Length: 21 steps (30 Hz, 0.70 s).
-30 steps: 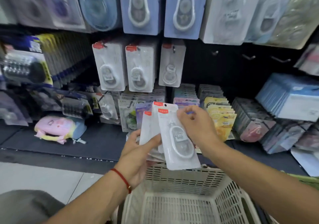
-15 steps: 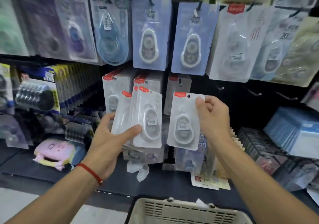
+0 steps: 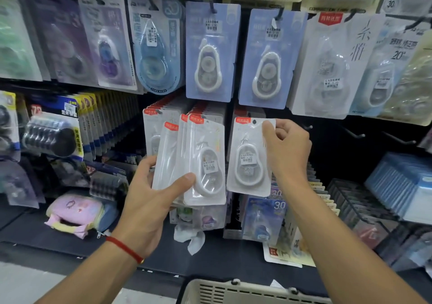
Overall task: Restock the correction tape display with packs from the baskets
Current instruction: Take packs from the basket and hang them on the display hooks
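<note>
A person stands at a stationery display wall. The right hand (image 3: pixel 286 150) pinches one white correction tape pack (image 3: pixel 249 158) by its top right corner, thumb in front and fingers curled behind, holding it up in front of the row of matching hung packs (image 3: pixel 154 122). The left hand (image 3: pixel 149 196) has a closed grip on a fanned stack of packs (image 3: pixel 198 163), thumb pressed across the front. A cream basket (image 3: pixel 233 291) sits below, at the bottom edge.

Likely risks: the small hanging hole may miss its peg, which is hidden behind the pack, or the loosely fanned stack may slip from the left grip.
</note>
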Motion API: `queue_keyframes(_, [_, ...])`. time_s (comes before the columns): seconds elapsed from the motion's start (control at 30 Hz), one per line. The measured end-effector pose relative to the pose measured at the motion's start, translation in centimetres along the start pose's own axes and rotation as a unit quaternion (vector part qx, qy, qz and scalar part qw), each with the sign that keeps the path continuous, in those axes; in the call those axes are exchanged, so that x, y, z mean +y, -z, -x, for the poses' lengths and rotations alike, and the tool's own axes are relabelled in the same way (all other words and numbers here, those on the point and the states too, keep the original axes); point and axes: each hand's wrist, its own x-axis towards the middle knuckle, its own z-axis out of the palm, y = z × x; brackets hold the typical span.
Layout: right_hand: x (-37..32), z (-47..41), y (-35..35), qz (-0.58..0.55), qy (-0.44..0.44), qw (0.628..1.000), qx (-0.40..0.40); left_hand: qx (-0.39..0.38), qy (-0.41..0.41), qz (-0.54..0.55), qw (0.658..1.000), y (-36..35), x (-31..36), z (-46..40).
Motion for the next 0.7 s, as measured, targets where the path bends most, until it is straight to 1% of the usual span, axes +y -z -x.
queue_keyframes(0.23, [-0.2, -0.4, 0.1, 0.009, 0.006, 1.000, -0.006, 0.015, -0.010, 0.037, 0.999, -1.8, -0.2, 0.0])
queue_keyframes(0.33, [-0.1, -0.6, 0.2, 0.019, -0.004, 0.999, -0.026, 0.012, -0.012, 0.041, 0.999, -2.3, -0.3, 0.0])
queue_keyframes(0.47, [0.0, -0.6, -0.2, 0.059, -0.017, 0.997, -0.054, 0.015, -0.011, 0.047, 0.999, -2.8, -0.5, -0.1])
queue_keyframes(0.53, [0.3, -0.3, -0.3, 0.124, -0.024, 0.990, -0.067, 0.016, -0.011, 0.044, 0.999, -3.0, -0.7, -0.1])
queue_keyframes(0.57, [0.4, 0.1, -0.1, 0.175, -0.011, 0.983, -0.058, 0.015, -0.010, 0.042, 0.999, -3.0, -0.7, -0.1])
queue_keyframes(0.6, [0.7, 0.6, 0.2, 0.202, 0.012, 0.978, -0.043, 0.014, -0.008, 0.040, 0.999, -3.0, -0.8, -0.1])
queue_keyframes(0.63, [0.8, 1.2, 0.5, 0.193, 0.026, 0.980, -0.038, 0.010, -0.006, 0.038, 0.999, -3.0, -0.9, -0.2])
queue_keyframes(0.67, [0.7, 1.9, 0.8, 0.145, 0.018, 0.987, -0.064, 0.007, -0.001, 0.037, 0.999, -3.0, -1.0, -0.3])
queue_keyframes(0.7, [0.3, 2.6, 1.0, 0.080, -0.015, 0.989, -0.124, 0.003, 0.002, 0.037, 0.999, -3.0, -1.2, -0.3])
